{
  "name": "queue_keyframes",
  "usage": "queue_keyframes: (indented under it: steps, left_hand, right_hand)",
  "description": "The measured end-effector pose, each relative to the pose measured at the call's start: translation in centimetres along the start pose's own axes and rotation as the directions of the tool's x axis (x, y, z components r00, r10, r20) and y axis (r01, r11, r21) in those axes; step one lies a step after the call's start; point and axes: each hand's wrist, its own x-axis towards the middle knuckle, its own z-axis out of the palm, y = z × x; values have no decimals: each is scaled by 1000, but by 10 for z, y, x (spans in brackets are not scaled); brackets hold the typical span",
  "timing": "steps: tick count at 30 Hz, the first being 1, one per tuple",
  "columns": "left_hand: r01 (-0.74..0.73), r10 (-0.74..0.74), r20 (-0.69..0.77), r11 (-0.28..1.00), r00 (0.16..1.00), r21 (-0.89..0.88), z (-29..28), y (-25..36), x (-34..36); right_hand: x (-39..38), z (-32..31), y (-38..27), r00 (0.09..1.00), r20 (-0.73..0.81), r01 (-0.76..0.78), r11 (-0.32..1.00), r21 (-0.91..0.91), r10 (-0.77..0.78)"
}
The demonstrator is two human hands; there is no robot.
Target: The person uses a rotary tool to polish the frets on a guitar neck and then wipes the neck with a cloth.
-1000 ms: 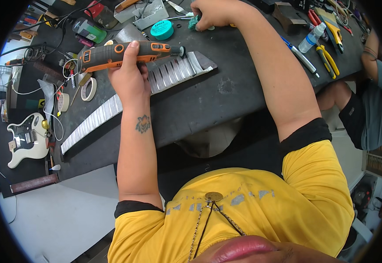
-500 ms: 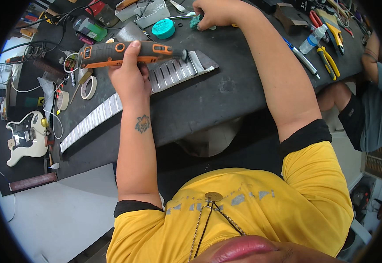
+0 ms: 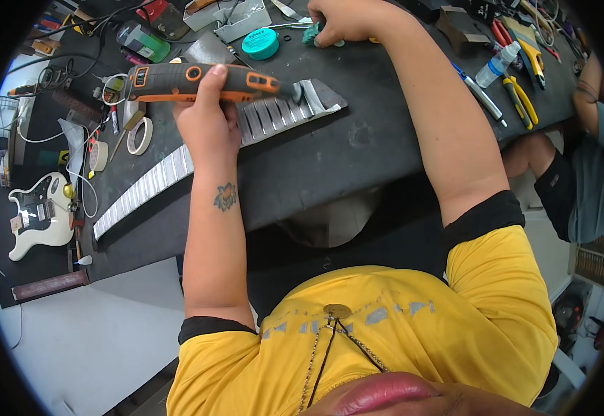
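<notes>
My left hand (image 3: 207, 128) is wrapped round an orange and dark grey rotary tool (image 3: 166, 83), thumb on top. Its tip (image 3: 296, 92) is blurred and hangs over the far right end of what looks like a guitar neck (image 3: 156, 177), long, silvery and crossed by many ridges, lying slantwise on the dark bench. At the far edge, my right hand (image 3: 347, 19) has its fingers closed on a teal-green lump (image 3: 311, 33), whose kind I cannot make out. A round teal tin (image 3: 260, 44) stands to the left of that hand.
A white guitar body (image 3: 40, 218) lies at the left, near tape rolls (image 3: 140, 136) and cables. A green bottle (image 3: 142, 41) stands behind the tool. To the right are yellow-handled pliers (image 3: 520, 102), a clear spray bottle (image 3: 497, 64) and a seated person (image 3: 583, 166).
The rotary tool has tilted a little: its back end is higher, and its tip sits slightly lower and farther right. My right hand has barely moved.
</notes>
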Motion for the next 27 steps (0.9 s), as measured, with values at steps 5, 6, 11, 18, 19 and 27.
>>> queue_keyframes:
  steps: [5,6,11,18,19,27]
  left_hand:
    - [-10,10,16,1000,1000,13,1,1,-2]
    - [1,-1,15,1000,1000,12,-1,0,-1]
    - [10,-13,74,999,997,34,-4,2,-5]
    - [-19,8,130,996,991,82,-3,1,-6]
    - [-32,22,117,996,993,78,-3,1,-6]
    - [-39,23,171,995,985,89,-4,0,-7]
  right_hand:
    - [2,2,2,999,-24,29,999,-37,-30]
    - [1,1,0,1000,-11,5,1000,-30,-6]
    - [0,0,-3,1000,15,-28,1000,8,28]
    - [1,0,-3,999,29,-47,998,30,46]
    - [1,-1,-4,998,43,-56,998,42,54]
    - [0,-2,-4,998,33,-47,999,17,46]
